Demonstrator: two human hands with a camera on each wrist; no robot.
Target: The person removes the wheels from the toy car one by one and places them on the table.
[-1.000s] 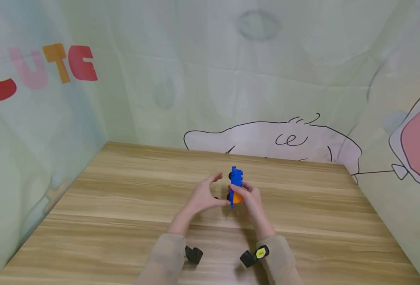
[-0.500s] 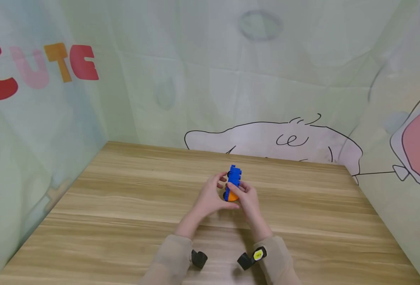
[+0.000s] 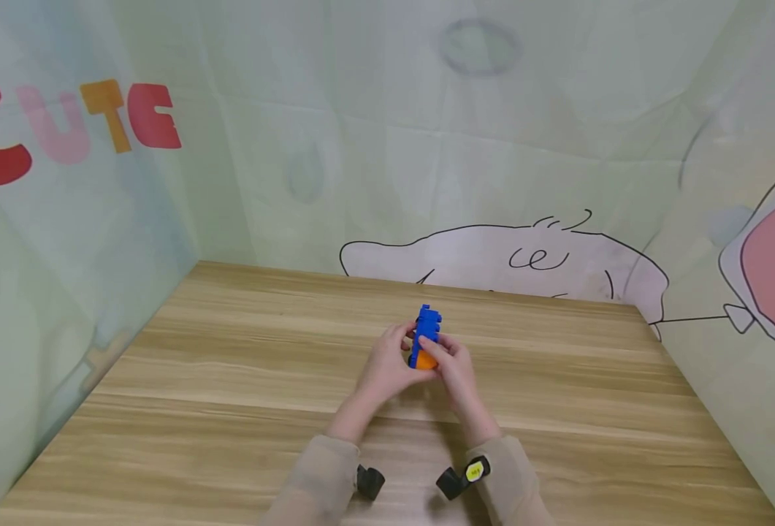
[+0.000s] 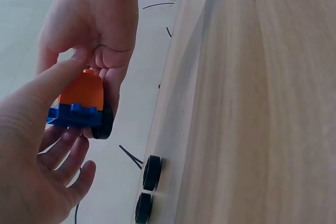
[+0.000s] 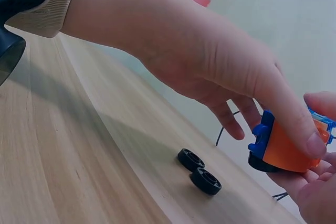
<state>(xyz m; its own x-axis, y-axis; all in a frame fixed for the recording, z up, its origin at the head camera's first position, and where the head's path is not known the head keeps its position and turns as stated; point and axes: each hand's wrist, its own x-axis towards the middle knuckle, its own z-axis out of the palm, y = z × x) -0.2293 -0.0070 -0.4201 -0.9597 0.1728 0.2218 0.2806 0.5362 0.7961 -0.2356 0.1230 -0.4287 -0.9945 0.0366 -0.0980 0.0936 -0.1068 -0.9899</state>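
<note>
Held above the table between both hands is a toy car with a blue body and an orange part at its near end. My right hand grips it from the right, thumb lying over the top. From the left, my left hand curls about the car, its thumb passing across the near end and its fingers at the wheel side. The left wrist view shows a black wheel on the blue base under the orange part. The other wheels are mostly hidden.
Two loose black wheels, a nearer one and another, lie side by side on the wooden table. My left hand hides them in the head view. Printed cloth walls stand behind and at both sides of the table.
My left hand has moved right and closed around the car, after standing apart from it. The car has shifted slightly left and tilted, so more of its top shows.
</note>
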